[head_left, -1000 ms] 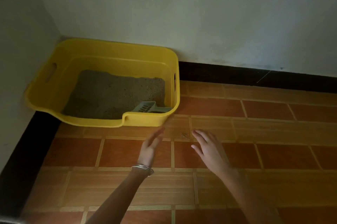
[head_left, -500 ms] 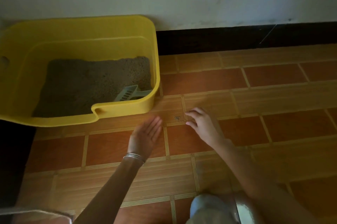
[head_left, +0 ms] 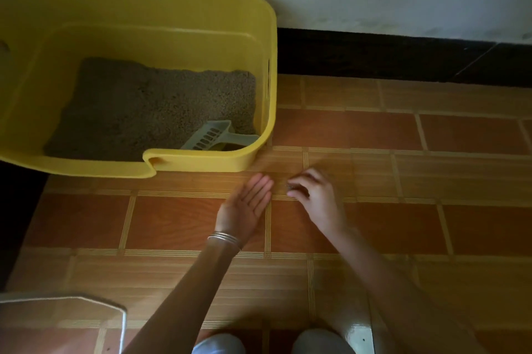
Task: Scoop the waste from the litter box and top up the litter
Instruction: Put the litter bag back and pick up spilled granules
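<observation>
Tiled floor (head_left: 431, 224): left hand (head_left: 247, 204) open, palm up; right hand (head_left: 319, 198) curled over litter granules (head_left: 289, 187), pinch unconfirmed. Likely light, loose; best swept.

Single head-worn view, angled steeply down.
It looks from above and behind the left grip (head_left: 245, 206) and right grip (head_left: 318, 196), close over the floor (head_left: 431, 227), litter box (head_left: 201, 164) ahead-left of them.

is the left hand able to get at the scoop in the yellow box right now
Probably yes: the left hand is open and empty just outside the litter box, whose top is open; the scoop lies inside the near wall, so it need only reach over the rim.
</observation>
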### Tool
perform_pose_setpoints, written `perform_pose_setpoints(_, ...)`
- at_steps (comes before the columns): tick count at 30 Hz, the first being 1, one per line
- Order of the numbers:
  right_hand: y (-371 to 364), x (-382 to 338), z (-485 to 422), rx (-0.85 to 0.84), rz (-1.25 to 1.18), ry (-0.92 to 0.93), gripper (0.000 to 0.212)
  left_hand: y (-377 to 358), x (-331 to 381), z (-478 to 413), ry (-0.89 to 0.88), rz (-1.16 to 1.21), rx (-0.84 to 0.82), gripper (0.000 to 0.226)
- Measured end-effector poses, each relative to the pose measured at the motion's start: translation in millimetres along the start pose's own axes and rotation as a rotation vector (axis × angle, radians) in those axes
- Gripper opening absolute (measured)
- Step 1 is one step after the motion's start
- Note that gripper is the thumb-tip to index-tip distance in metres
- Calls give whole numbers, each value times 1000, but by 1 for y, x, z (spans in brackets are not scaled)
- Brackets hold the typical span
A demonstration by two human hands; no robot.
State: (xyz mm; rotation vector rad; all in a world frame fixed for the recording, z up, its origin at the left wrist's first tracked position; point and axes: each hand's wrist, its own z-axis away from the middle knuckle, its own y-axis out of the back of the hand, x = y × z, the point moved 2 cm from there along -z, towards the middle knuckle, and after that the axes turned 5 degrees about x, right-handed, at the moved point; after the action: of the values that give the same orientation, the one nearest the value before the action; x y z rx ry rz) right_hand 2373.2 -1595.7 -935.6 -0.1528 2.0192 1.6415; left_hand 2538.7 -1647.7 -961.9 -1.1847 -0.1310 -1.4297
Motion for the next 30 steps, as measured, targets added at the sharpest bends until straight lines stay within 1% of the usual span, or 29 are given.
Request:
perform_pose_setpoints(1, -2, 0, 1, 21, -19, 6, 23, -6, 6, 2, 97, 306, 51, 37)
perform_pose_setpoints(2, -3, 0, 3, 47, -29, 14, 19, -11, 10, 2, 133, 369, 82, 39)
perform_pose_setpoints(3, -3, -1, 4, 73, -29, 24, 16, -12, 12, 4, 182, 364, 155, 40)
perform_pose_setpoints(4, -4, -2, 5, 100, -23, 36, 14, -9, 8, 3, 201, 310, 172, 41)
perform_pose_setpoints(7, -4, -4, 8, 156, 13, 80, 11, -10, 11, 6, 179, 361, 217, 41)
perform_pose_setpoints(11, -4, -8, 9, 178, 169, 138, 6, -13, 11, 9, 161, 424, 188, 42)
perform_pose_setpoints(14, -4, -13, 8, 173, 266, 182, 7, -15, 10, 7, 155, 453, 191, 42)
perform_pose_setpoints(18, -4, -15, 5, 140, 315, 150, 9, -18, 12, 7, 207, 492, 199, 44)
perform_pose_setpoints(23, -5, -15, 7, 135, 272, 79, 12, -16, 11, 6, 244, 548, 225, 45)
perform_pose_setpoints(26, -5, -15, 9, 131, 171, 83, 6, -18, 7, 9, 267, 538, 218, 43)
perform_pose_setpoints(29, -2, -29, 10, 123, -7, 90, 21, -20, 2, 9, 270, 516, 234, 42)
perform_pose_setpoints(30, 0, -38, 10, 130, -67, 87, 22, -22, 1, 8, 273, 523, 246, 42)
